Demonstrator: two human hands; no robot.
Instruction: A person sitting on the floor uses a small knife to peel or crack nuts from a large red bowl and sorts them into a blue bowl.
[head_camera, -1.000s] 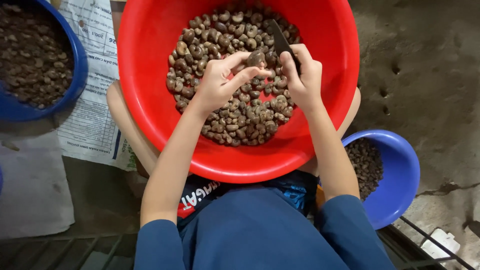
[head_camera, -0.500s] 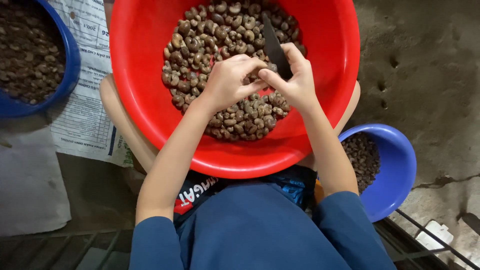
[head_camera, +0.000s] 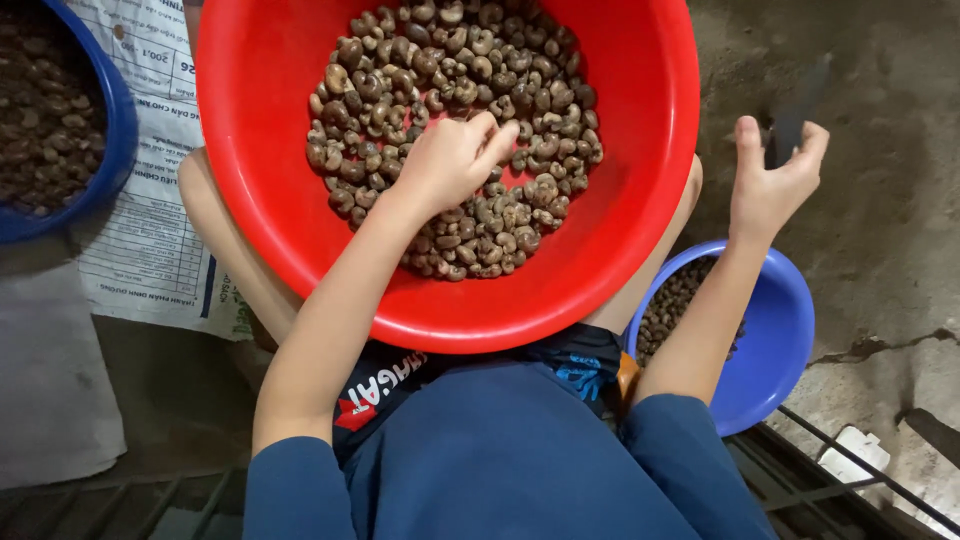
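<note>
Currently, the left hand (head_camera: 450, 160) is lowered into the heap of cashew nuts (head_camera: 450, 120), with its fingers (head_camera: 492, 140) curled loosely downward onto the pile; whether a single nut is pinched beneath them cannot be told. The right hand (head_camera: 772, 180) is held out beyond the right rim of the red basin (head_camera: 260, 190), above the concrete floor (head_camera: 870, 120). Its thumb and fingers are closed around the handle of a dark knife (head_camera: 795, 115), whose blade is pointed upward and is blurred.

The nuts are seen as brown and grey-brown, kidney-shaped, and still in their shells. They are gathered in the bottom and far half of the red basin, which is rested on the lap.

Compared with the earlier frames, the two hands are no longer brought together over the heap. The right hand, formerly just beside the left with the knife above the nuts, has been swung out to the right, well apart from the left. The left hand has been dropped from a raised pinch onto the pile.

A smaller blue bowl (head_camera: 775, 350) of dark pieces is set below the right forearm. A second blue basin (head_camera: 110, 130) with similar contents is placed at the upper left, on a printed white sack (head_camera: 150, 230).
</note>
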